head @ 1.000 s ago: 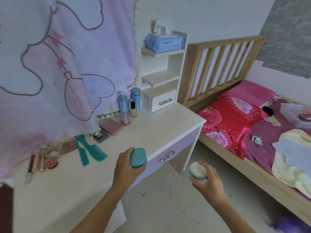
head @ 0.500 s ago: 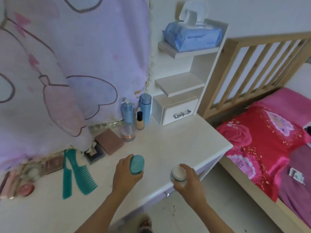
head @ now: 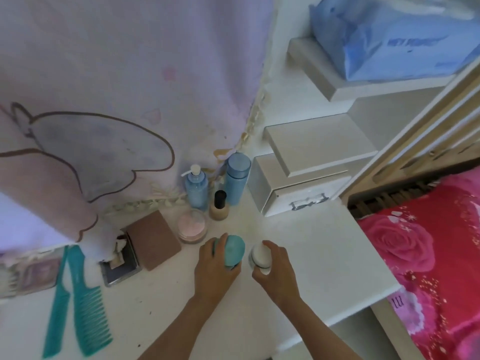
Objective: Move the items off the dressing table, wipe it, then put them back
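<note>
— At centre frame, over the white table [head: 324, 255]: what has changed in the past second?

— Both hands have come in from beyond the table's front edge, where they hung over the floor, and now sit above the top near the back cluster of cosmetics. The left hand [head: 215, 271] carries a teal jar [head: 235, 250]; the right hand [head: 276, 271] carries a white jar [head: 261, 254].

— What does that mean for the job?

— Most items already stand on the table, so by my reading this is the putting-back stage, with these two jars among the last to return.

— How do the fingers sit on them?

— The left fingers [head: 219, 242] wrap closed around the teal jar's left side, its domed top showing past them at centre frame. The right fingers [head: 270, 245] curl over the white jar from the right, with its pale lid facing the camera. The two jars are just beside each other. Whether either base touches the table I cannot tell; the hands hide it.

— And what is around them?

— Just up-left stands a pink jar [head: 192, 226], behind it a pump bottle [head: 196, 189], a small foundation bottle [head: 219, 206] and a blue bottle [head: 238, 178]. A brown compact [head: 153, 239] lies left of centre; two teal combs [head: 78, 302] lie at lower left.
</note>
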Action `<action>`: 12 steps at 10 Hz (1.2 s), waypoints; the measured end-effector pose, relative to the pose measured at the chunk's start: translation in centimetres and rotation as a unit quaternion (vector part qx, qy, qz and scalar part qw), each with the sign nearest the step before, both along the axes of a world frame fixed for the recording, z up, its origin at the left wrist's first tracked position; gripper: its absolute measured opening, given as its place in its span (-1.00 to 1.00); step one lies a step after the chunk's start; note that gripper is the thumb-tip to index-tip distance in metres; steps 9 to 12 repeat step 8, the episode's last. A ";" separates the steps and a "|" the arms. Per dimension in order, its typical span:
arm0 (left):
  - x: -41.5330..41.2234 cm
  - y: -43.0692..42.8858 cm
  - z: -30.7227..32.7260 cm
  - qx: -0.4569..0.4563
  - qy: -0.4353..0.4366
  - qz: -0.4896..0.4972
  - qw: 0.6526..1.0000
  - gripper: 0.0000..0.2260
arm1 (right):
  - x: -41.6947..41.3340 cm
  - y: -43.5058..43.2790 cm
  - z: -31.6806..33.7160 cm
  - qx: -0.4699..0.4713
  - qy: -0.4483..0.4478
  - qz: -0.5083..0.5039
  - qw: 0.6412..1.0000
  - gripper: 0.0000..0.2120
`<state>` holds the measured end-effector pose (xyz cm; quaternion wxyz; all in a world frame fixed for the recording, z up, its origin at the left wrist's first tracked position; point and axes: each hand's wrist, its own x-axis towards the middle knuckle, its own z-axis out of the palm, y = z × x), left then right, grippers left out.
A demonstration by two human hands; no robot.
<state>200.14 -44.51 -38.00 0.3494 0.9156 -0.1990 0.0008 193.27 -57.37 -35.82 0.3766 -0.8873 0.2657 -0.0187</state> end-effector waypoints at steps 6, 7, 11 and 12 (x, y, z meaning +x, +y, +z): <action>0.5 -4.3 1.5 0.147 -0.026 0.177 0.973 -0.36 | 8.1 -5.4 -1.5 0.006 0.023 0.232 0.972 -0.38; -0.3 -3.1 2.5 0.142 -0.053 0.185 0.971 -0.40 | 7.1 -5.3 -1.0 -0.037 0.013 0.239 0.970 -0.39; -1.9 -1.3 3.4 0.128 -0.091 0.190 0.969 -0.46 | 5.6 -4.3 0.0 -0.090 -0.023 0.247 0.965 -0.43; -1.9 -1.3 3.4 0.128 -0.091 0.190 0.969 -0.46 | 5.6 -4.3 0.0 -0.090 -0.023 0.247 0.965 -0.43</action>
